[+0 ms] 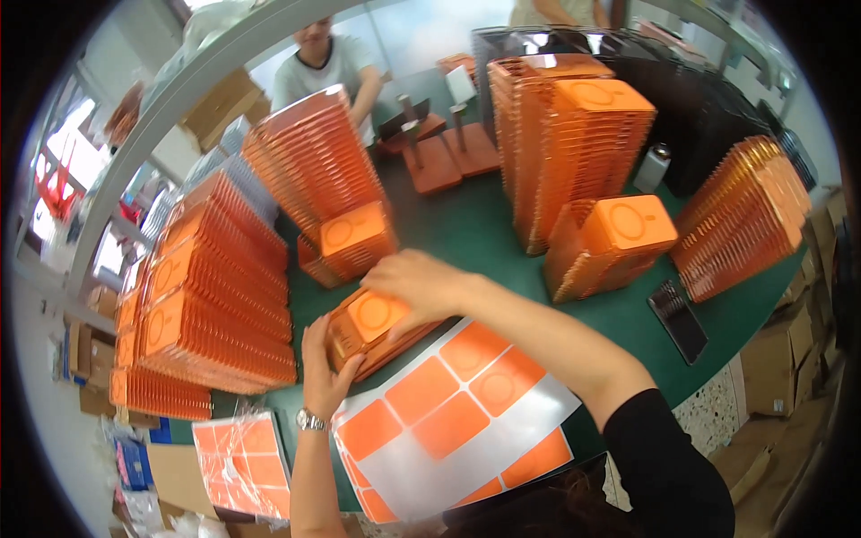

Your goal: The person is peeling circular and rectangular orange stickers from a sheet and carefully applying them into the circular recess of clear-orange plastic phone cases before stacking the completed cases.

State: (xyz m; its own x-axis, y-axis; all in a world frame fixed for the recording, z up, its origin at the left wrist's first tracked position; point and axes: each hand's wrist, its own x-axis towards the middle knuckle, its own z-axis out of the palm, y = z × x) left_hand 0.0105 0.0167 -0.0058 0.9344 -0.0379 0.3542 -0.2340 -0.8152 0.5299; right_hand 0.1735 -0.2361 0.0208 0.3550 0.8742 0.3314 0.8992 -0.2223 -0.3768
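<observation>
The orange tray (341, 346) was right in front of the person, between both hands and just beyond the loose sheets (439, 386), tilted a little; I couldn't tell whether its underside touched the tabletop (435, 220). The left hand (325, 366) had its thumb and fingers apart around the near left corner, I suppose to keep the tray from sliding. The right hand (414, 285) came across from the other side, bent over the ringed square (375, 314) on the tray, perhaps so that its weight bore down on it; whether those fingers were clamped on anything or merely resting, I couldn't tell. The sheets, printed with similar orange squares, lay nearest the body, seemingly for an easy reach. Tall stacks of trays rose to the left (220, 323) and right (583, 143), nested tightly, likely to save room and leave the middle for the hands. A short stack (596, 247) stood closer in on the right, and the phone (679, 323) lay off by the table's edge, presumably out of the way of the elbows.
</observation>
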